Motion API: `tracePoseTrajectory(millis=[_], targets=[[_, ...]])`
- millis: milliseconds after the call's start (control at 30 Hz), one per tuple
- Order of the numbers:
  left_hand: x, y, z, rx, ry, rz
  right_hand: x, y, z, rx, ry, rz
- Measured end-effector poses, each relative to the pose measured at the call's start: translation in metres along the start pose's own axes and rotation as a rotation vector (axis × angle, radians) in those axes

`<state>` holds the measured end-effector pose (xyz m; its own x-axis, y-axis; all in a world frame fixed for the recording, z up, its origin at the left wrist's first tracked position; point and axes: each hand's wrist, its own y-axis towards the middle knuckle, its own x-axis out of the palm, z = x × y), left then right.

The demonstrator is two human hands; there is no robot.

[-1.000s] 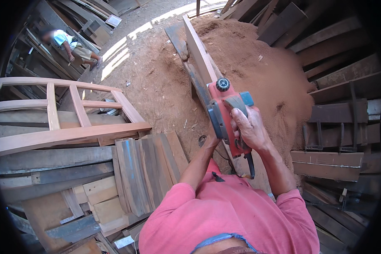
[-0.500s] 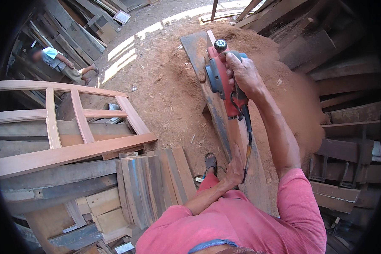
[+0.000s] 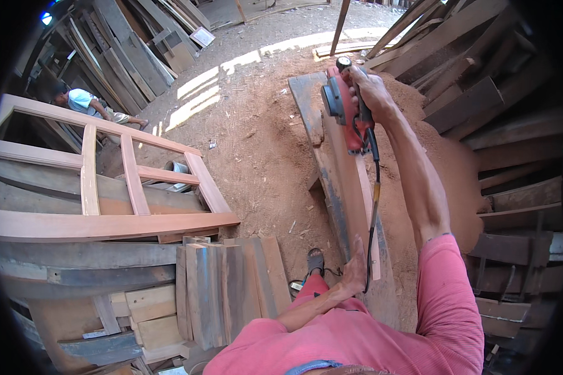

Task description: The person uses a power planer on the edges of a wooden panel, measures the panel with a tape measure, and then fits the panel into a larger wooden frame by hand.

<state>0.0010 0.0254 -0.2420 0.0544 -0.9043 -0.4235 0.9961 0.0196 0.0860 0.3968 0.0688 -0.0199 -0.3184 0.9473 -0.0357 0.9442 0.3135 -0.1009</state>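
Your planer (image 3: 355, 134) is red, grey and black; your shirt (image 3: 350, 342) pink, its collar (image 3: 318, 365) blue. The cord (image 3: 375, 201) is black with a yellowish stretch, the board (image 3: 353, 200) pinkish brown, the frame (image 3: 106, 224) pinkish tan, the sawdust (image 3: 443, 172) orange-brown.

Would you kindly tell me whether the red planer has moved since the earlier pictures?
Yes, the red planer in the right hand has moved forward, toward the far end of the bench.

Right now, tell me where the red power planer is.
The red power planer is in the head view's upper part, right of centre, gripped by the right hand near the far end of the long board.
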Motion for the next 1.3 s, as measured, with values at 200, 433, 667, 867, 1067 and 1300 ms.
tracePoseTrajectory(millis=[200,433,667,867,1067,1300], targets=[[0.002,-0.003,0.008,0.09,0.067,0.13,-0.062,-0.177,-0.01,-0.029,0.055,-0.135],[-0.009,0.004,0.018,0.126,0.031,0.184,-0.127,-0.36,0.019,0.042,-0.108,-0.022],[-0.092,0.093,0.102,0.109,0.013,0.455,-0.142,-0.444,0.118,0.233,-0.323,-0.035],[-0.174,0.166,0.138,0.077,-0.235,0.452,-0.126,-0.473,0.215,0.329,-0.578,-0.141],[-0.18,0.172,0.171,0.091,-0.418,0.407,-0.121,-0.502,0.233,0.498,-0.335,-0.019],[-0.181,0.178,0.167,0.067,-0.331,0.428,-0.122,-0.493,0.232,0.555,-0.34,-0.082]])
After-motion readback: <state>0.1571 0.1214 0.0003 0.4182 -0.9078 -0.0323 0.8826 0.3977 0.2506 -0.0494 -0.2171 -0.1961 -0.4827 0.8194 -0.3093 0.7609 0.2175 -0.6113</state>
